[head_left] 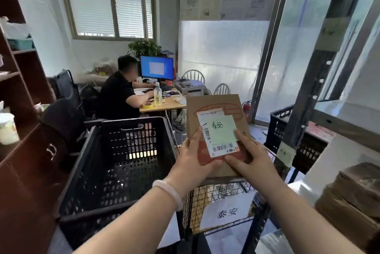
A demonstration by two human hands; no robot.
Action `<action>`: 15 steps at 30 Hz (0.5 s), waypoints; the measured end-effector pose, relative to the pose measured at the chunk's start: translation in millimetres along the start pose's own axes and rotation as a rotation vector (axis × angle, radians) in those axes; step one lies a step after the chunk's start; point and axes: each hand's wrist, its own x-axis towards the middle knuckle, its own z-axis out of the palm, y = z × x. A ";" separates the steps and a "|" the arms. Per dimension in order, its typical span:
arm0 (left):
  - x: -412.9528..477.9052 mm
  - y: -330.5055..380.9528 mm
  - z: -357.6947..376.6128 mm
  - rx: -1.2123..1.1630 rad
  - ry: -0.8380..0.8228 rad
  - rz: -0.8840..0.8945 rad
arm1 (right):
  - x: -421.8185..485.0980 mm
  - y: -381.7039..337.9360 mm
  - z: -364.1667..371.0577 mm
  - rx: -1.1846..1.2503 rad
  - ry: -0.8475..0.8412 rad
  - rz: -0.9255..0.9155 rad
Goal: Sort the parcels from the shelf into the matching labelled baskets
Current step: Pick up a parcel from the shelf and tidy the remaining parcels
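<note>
- Tight quarters here: a large black perforated plastic basket (92, 171) stood open-topped at the left, its right rim just beside a black wire-mesh basket (226, 189) directly below the hands.
- The wire-mesh basket's near side carried a white paper sign (226, 212) with two blue characters.
- A dark brown wooden shelf unit (24, 89) hemmed in the left edge, and a grey metal shelf post (320, 58) rose on the right with a second black plastic crate (287, 128) behind it.
- Open air lay above both near baskets, nothing between them and the hands.
- Both forearms reached forward from the bottom edge and converged; a pale bracelet (170, 192) sat on the left wrist.
- The left hand (193, 159) gripped the lower left corner of a flat brown cardboard parcel (216, 103), one digit lying up along the left edge of the parcel's white shipping label (222, 148).
- The right hand (250, 157) held the lower right corner, a fingertip pressed on a pale green handwritten note (221, 126) stuck over the label.
- The parcel stood nearly upright between the hands, face toward the camera, held above the wire-mesh basket; its upper half rose free of both hands.
- A stack of brown cardboard parcels (353, 196) lay at lower right, near the right forearm.
- Far back, well apart, a seated person in a black shirt (119, 93) worked at a wooden counter (168, 104).
</note>
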 end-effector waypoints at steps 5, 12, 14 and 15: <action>62.4 -28.5 2.5 0.004 0.000 -0.049 | 57.7 24.2 20.1 0.005 -0.023 0.033; 147.5 -57.8 17.2 0.044 0.041 -0.184 | 151.9 70.2 43.2 -0.033 -0.090 0.040; 171.8 -69.5 23.9 0.074 0.030 -0.254 | 179.7 86.8 55.0 -0.068 -0.146 0.052; 183.8 -76.0 27.8 0.088 0.024 -0.292 | 192.0 96.5 61.9 -0.078 -0.180 0.068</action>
